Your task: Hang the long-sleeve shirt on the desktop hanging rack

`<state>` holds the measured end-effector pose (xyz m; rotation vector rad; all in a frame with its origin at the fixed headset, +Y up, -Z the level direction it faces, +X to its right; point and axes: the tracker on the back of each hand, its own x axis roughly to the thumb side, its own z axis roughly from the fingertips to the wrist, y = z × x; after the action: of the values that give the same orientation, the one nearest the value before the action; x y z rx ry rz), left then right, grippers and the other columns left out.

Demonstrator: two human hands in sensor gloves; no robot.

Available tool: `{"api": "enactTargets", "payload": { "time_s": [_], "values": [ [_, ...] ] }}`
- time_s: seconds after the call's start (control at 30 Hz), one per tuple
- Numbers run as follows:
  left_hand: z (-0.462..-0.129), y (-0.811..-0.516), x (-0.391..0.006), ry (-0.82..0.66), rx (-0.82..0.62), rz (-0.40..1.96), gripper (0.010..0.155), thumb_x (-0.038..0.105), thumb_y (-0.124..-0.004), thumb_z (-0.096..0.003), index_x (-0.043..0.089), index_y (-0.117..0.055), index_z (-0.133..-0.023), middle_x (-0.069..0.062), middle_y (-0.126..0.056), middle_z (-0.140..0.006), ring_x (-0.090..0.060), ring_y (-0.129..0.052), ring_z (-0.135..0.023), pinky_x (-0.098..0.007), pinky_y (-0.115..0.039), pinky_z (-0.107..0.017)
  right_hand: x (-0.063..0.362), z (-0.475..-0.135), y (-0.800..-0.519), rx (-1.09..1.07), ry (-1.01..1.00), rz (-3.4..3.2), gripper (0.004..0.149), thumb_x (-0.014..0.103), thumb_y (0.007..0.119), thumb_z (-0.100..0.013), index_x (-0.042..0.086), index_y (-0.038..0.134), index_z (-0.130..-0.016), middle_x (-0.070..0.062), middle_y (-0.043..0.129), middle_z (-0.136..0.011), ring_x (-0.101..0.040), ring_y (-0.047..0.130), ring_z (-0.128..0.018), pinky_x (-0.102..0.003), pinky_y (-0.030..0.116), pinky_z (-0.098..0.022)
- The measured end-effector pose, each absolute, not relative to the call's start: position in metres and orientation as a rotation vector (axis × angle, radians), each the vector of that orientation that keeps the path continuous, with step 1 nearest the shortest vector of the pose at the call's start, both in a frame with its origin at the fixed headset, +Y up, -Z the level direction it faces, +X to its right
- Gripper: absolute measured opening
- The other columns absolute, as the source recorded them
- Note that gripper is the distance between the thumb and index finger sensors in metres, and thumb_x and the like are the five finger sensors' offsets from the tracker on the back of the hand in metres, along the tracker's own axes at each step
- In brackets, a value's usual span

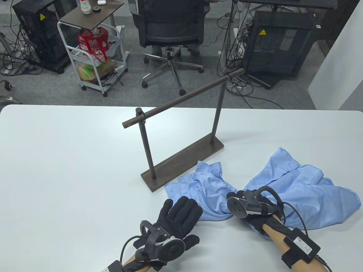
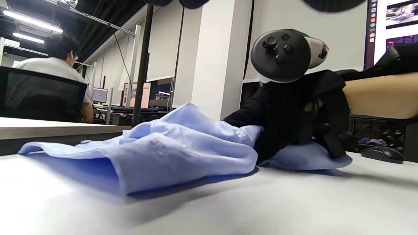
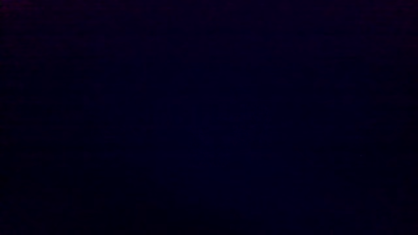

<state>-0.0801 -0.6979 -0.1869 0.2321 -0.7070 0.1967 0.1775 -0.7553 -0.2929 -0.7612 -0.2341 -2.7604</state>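
A light blue long-sleeve shirt [image 1: 300, 192] lies crumpled on the white table [image 1: 71, 170] at the front right, just in front of the rack's base. The dark desktop hanging rack [image 1: 184, 97] stands mid-table with a bare bar. My left hand [image 1: 181, 211] lies flat and open on the table, its fingertips at the shirt's left edge. My right hand [image 1: 238, 197] rests on the middle of the shirt, with its fingers hidden under the tracker. In the left wrist view the right hand [image 2: 287, 114] presses down on the shirt [image 2: 163, 147]. The right wrist view is fully dark.
The rack's flat base [image 1: 181, 164] runs diagonally just behind the shirt. Beyond the table's far edge are an office chair [image 1: 170, 28] and a white cart [image 1: 93, 56]. A black mouse [image 2: 382, 154] lies on the table in the left wrist view.
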Motion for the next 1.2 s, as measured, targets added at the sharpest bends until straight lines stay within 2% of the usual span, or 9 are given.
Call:
{"api": "enactTargets", "payload": {
  "time_s": [0.87,1.0,1.2],
  "values": [
    [-0.187,-0.698,-0.080,-0.705,0.234,0.196,0.088,0.064,-0.062,-0.0403,0.028,-0.026,-0.112,-0.001,-0.034,-0.120,-0.029,-0.038,-0.115,-0.066,-0.042,-0.080,0.181,-0.287,-0.756,-0.780,-0.168,-2.821,0.054,0.034,0.077,-0.049,0.019,0.057,-0.097,-0.013,0.084,-0.074,-0.018,0.088,-0.048,-0.053,0.078,-0.056],
    [-0.187,-0.697,-0.081,-0.700,0.241,0.197,0.088,0.064,-0.062,-0.0404,0.028,-0.026,-0.112,-0.001,-0.034,-0.120,-0.029,-0.038,-0.115,-0.066,-0.041,-0.079,0.187,-0.289,-0.745,-0.758,-0.172,-2.904,0.053,0.034,0.078,-0.049,0.020,0.058,-0.097,-0.013,0.085,-0.072,-0.018,0.089,-0.046,-0.051,0.081,-0.051],
    [-0.186,-0.696,-0.081,-0.699,0.251,0.202,0.088,0.064,-0.062,-0.0403,0.028,-0.026,-0.112,-0.001,-0.033,-0.120,-0.029,-0.037,-0.115,-0.066,-0.041,-0.079,0.210,-0.289,-0.709,-0.698,-0.107,-3.179,0.053,0.034,0.078,-0.050,0.019,0.059,-0.097,-0.014,0.087,-0.069,-0.017,0.089,-0.041,-0.048,0.085,-0.044]
  ]
}}
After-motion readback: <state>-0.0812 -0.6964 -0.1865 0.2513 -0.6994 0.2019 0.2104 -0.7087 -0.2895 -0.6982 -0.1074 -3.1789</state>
